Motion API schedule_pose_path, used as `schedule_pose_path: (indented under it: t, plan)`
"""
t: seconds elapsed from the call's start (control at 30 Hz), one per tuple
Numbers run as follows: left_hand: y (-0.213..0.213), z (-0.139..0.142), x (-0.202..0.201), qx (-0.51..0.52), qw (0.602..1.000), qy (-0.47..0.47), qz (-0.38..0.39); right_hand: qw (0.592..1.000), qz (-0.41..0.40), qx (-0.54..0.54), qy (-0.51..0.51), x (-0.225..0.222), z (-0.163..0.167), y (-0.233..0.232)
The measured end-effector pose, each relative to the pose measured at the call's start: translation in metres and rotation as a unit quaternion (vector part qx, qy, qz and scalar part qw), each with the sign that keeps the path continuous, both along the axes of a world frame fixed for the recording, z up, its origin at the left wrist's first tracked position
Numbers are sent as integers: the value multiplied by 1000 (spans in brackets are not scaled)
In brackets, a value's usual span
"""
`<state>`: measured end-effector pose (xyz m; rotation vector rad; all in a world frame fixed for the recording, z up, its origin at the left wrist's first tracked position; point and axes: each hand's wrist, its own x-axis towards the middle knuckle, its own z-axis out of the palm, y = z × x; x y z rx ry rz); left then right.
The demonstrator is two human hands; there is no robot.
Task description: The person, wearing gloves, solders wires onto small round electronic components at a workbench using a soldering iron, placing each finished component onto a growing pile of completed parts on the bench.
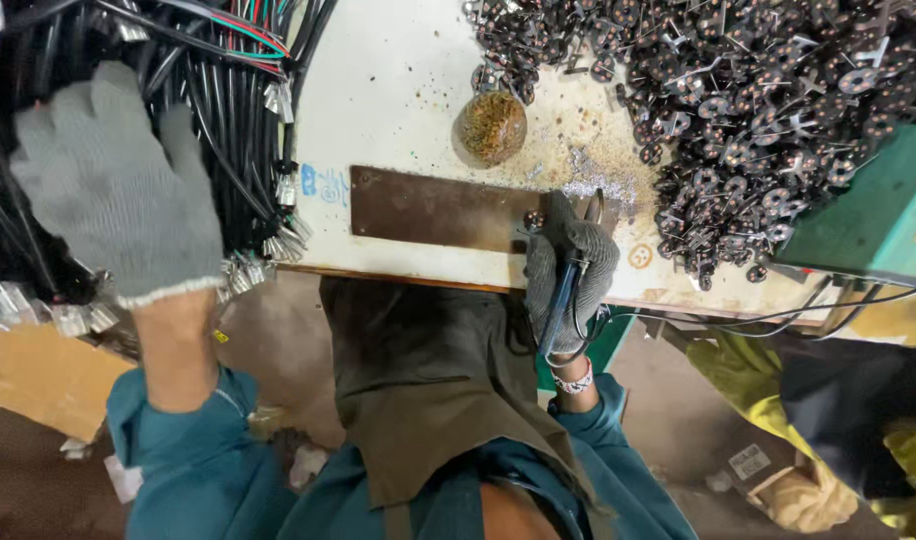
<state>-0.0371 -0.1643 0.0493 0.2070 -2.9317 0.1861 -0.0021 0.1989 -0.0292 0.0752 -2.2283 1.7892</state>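
My left hand [113,185], in a grey knit glove, is spread open over a bundle of black cables [218,110] with metal terminals at their ends, at the left. It holds nothing. My right hand [570,268], also gloved, is shut on a pen-shaped tool [563,300] with a black cord. The tool's tip rests by a small metal part [533,218] on a brown metal plate [433,208] at the front of the white bench [388,90].
A large heap of small dark metal parts [758,110] covers the bench's right side. A round brownish lump [492,126] sits above the plate. A green box [873,215] stands at the right. Cardboard [43,375] lies at lower left.
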Motion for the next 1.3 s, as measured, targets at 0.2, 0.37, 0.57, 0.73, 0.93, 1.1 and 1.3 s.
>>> schedule_pose_path:
  t: [0.2,0.37,0.57,0.73,0.93,1.1,1.3]
  plan:
    - [9,23,-22,-77,995,49,-43,999,-25,21,-8,-1,1,1]
    - [5,41,-14,-71,994,40,-71,996,-13,91,11,1,4,1]
    - [8,45,6,267,957,104,-54,992,-15,121,-17,1,12,3]
    - [36,40,22,390,875,281,-57,992,-11,123,-13,-2,18,-2]
    - [105,18,27,680,586,-438,34,987,-41,-102,-118,13,40,12]
    - [135,1,26,663,641,-255,-291,981,-36,36,-188,32,43,-13]
    - [148,-6,28,693,671,-244,-95,982,-78,81,-152,30,48,-16]
